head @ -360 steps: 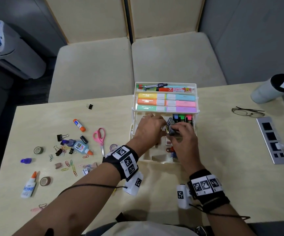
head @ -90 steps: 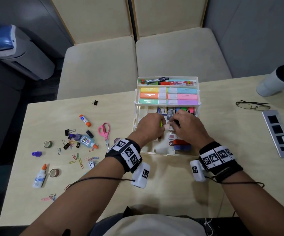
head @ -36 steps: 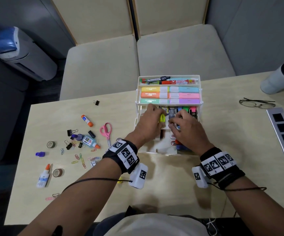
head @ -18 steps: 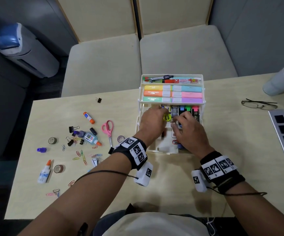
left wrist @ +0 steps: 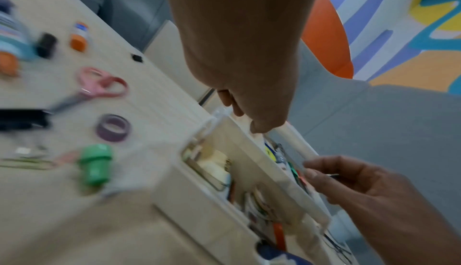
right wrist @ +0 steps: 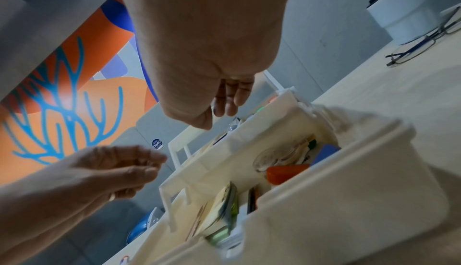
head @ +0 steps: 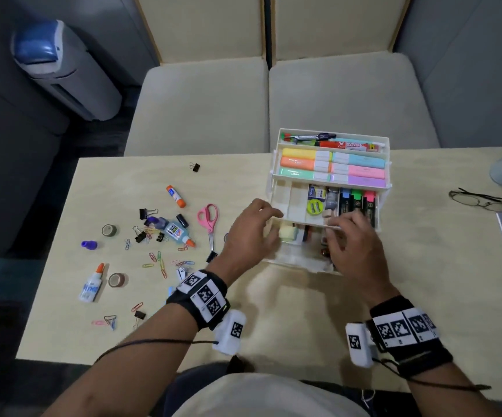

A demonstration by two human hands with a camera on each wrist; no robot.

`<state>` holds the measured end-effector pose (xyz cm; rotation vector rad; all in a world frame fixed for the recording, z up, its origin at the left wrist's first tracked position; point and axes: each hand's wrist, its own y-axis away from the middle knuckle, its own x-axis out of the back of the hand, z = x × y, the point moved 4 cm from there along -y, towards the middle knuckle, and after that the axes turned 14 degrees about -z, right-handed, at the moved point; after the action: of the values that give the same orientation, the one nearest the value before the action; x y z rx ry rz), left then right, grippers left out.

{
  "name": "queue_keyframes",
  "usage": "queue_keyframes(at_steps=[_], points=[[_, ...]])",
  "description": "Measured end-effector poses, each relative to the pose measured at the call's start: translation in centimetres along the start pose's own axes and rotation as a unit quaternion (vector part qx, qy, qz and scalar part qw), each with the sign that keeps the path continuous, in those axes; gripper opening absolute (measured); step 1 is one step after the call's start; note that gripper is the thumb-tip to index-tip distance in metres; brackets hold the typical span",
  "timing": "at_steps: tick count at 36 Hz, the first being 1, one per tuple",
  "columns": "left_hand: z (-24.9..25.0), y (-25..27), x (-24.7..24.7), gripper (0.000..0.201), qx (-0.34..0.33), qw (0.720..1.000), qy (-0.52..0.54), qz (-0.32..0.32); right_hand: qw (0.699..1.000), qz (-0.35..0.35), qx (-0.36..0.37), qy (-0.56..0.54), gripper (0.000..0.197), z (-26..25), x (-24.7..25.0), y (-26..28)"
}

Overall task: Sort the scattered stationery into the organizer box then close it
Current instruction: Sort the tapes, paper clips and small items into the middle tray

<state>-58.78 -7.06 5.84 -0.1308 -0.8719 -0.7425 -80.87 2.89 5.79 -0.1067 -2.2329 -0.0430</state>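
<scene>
White plastic organizer box (head: 383, 206), tiered trays; hands (head: 249, 233) hover empty

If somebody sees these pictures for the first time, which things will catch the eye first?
The open white tiered organizer box at the table's far edge, with rows of pastel highlighters in its upper tray. Both hands, the left hand and the right hand, hover over its lower trays. Pink-handled scissors lie among scattered stationery further left.

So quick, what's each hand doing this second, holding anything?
Left hand: open, fingers loosely curled over the organizer box, holding nothing.
Right hand: open, fingers relaxed over the box's middle tray, nothing in it.
</scene>
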Motion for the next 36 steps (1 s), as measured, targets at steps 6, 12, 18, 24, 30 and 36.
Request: queue_keyframes(at_steps=[6,12,18,24,30,36], points=[[-8.3,8.1,3.6,0.017,0.066,0.997,0.022,0.032,0.996,-0.044,0.069,-0.026,0.007,-4.5,-3.0,0.6],[-16.3,15.9,6.2,0.022,0.162,0.985,0.041,0.043,0.982,-0.162,0.09,-0.015,0.016,-9.0,-8.5,1.3],[-20.2,21.5,6.9,0.021,0.184,0.982,0.037,0.013,0.941,-0.333,0.055,-0.011,0.019,-12.3,-14.6,2.7],[-23.1,25.2,6.8,0.022,0.173,0.983,0.061,-0.022,0.85,-0.521,0.012,0.076,0.071,-14.4,-20.6,5.6],[-24.9,26.5,6.8,0.02,0.153,0.983,0.081,-0.059,0.87,-0.486,0.008,0.085,0.022,-14.9,-24.2,6.5],[-26.9,27.4,6.7,0.018,0.148,0.982,0.084,-0.085,0.899,-0.433,0.001,0.062,0.009,-17.1,-25.6,5.3]])
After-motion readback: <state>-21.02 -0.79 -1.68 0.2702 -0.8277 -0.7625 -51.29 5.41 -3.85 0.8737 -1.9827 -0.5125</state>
